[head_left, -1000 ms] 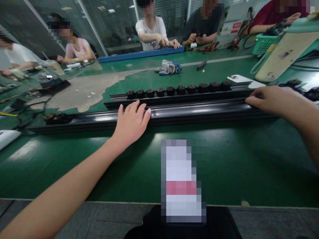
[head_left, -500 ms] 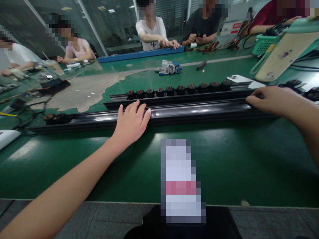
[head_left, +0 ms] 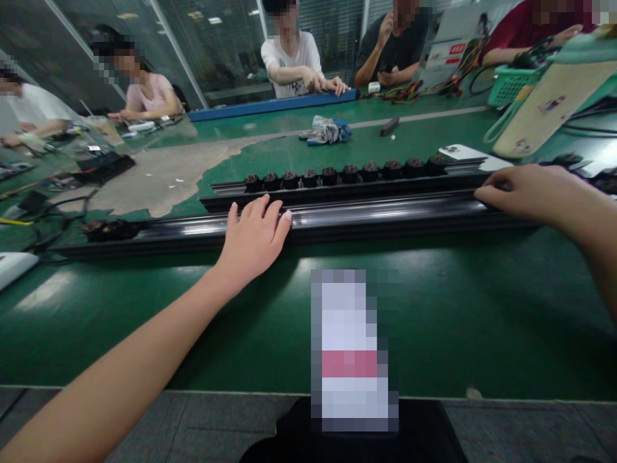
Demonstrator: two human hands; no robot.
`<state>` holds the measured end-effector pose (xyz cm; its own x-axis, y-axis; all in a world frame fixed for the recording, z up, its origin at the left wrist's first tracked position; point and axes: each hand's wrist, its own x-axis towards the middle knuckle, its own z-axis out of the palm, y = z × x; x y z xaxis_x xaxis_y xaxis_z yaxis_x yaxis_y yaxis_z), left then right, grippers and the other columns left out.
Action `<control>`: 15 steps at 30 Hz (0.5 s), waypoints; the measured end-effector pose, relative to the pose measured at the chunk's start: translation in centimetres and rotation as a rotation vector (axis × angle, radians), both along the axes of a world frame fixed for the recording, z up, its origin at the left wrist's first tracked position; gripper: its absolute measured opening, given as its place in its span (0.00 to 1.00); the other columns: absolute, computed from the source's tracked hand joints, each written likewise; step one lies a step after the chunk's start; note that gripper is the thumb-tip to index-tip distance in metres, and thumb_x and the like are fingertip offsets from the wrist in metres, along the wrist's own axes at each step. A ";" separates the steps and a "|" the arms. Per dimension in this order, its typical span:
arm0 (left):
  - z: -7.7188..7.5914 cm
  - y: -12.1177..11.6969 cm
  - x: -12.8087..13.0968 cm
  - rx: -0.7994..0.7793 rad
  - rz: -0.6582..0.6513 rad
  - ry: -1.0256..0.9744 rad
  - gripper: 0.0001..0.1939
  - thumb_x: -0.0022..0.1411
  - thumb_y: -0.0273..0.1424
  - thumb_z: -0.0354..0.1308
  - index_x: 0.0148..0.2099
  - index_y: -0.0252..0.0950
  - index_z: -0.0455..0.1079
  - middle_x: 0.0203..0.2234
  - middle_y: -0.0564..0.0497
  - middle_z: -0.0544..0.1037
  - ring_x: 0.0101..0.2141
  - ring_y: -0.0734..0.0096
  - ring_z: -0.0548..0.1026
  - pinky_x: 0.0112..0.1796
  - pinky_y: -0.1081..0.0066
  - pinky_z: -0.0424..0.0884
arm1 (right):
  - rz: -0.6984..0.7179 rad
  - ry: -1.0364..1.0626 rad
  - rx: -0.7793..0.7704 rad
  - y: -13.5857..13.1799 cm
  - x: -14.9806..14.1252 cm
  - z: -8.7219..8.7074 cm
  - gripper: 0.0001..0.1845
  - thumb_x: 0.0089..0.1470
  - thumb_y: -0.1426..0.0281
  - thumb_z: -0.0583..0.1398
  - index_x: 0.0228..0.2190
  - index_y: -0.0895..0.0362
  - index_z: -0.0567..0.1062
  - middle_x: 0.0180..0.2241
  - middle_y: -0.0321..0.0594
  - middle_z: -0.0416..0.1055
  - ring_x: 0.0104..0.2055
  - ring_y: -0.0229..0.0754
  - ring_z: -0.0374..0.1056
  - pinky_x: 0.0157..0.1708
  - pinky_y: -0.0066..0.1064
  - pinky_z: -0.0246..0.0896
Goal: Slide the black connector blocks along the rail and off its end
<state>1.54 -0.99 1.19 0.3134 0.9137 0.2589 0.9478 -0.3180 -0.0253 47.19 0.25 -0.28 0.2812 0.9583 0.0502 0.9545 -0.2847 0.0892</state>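
Note:
A long black rail (head_left: 385, 211) with a shiny channel lies across the green table. My left hand (head_left: 253, 238) rests on its middle, palm down, fingers spread over the far side. At the rail's right end is my right hand (head_left: 525, 193), thumb and fingers curled together against it; anything between those fingers is hidden. Black parts with copper-coloured bits (head_left: 108, 229) sit at the left end of this rail. Just behind, a second black rail (head_left: 222, 200) runs alongside, with a row of several round black sockets (head_left: 329, 175) topped by copper-coloured contacts.
Beyond the rails lie crumpled gloves (head_left: 328, 130) and a small dark bar (head_left: 389, 127). A tumbler (head_left: 549, 103), a green basket (head_left: 513, 85) and a white phone-like object (head_left: 463, 153) are at right. Cables (head_left: 72, 209) lie at left. Several people sit opposite, behind a blue bar (head_left: 274, 107).
Both my hands and the rails stay practically where they were. Across the table, a person in dark clothing has raised one hand toward the head.

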 end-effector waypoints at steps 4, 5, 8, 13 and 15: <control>0.0 0.0 0.0 0.008 -0.006 0.006 0.28 0.77 0.39 0.36 0.68 0.31 0.63 0.68 0.37 0.63 0.68 0.50 0.61 0.68 0.41 0.48 | -0.032 -0.006 -0.015 -0.2 -0.5 0.3 0.34 0.53 0.44 0.48 0.46 0.54 0.78 0.38 0.50 0.72 0.33 0.49 0.62 0.36 0.40 0.59; 0.0 0.0 0.0 0.009 -0.005 0.005 0.29 0.77 0.39 0.36 0.68 0.31 0.63 0.68 0.37 0.63 0.68 0.50 0.61 0.68 0.41 0.48 | -0.040 -0.010 -0.021 -0.2 -0.6 0.4 0.34 0.53 0.44 0.48 0.46 0.53 0.78 0.38 0.50 0.72 0.33 0.49 0.62 0.36 0.40 0.59; 0.0 0.0 0.0 0.003 0.001 0.001 0.28 0.77 0.39 0.36 0.68 0.31 0.63 0.68 0.37 0.63 0.68 0.49 0.61 0.68 0.40 0.48 | -0.054 -0.016 -0.025 -0.3 -0.8 0.6 0.34 0.52 0.43 0.48 0.45 0.52 0.78 0.38 0.49 0.73 0.34 0.50 0.62 0.35 0.41 0.59; 0.0 0.0 0.0 0.002 0.002 0.000 0.28 0.77 0.39 0.36 0.68 0.32 0.63 0.69 0.37 0.63 0.68 0.49 0.61 0.68 0.40 0.48 | -0.045 0.007 -0.029 -0.1 -0.4 0.4 0.32 0.52 0.45 0.49 0.43 0.52 0.78 0.37 0.49 0.72 0.34 0.50 0.63 0.35 0.41 0.59; 0.0 0.0 -0.1 0.002 0.000 -0.004 0.28 0.77 0.39 0.36 0.68 0.32 0.64 0.69 0.37 0.63 0.68 0.49 0.61 0.68 0.40 0.47 | -0.025 0.003 -0.020 0.0 0.1 0.3 0.32 0.53 0.44 0.48 0.43 0.51 0.78 0.38 0.49 0.72 0.34 0.50 0.63 0.36 0.41 0.59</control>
<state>1.47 -0.98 1.20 0.3126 0.9132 0.2615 0.9478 -0.3181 -0.0223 47.32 0.22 -0.02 0.3051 0.9519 0.0301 0.9474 -0.3065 0.0924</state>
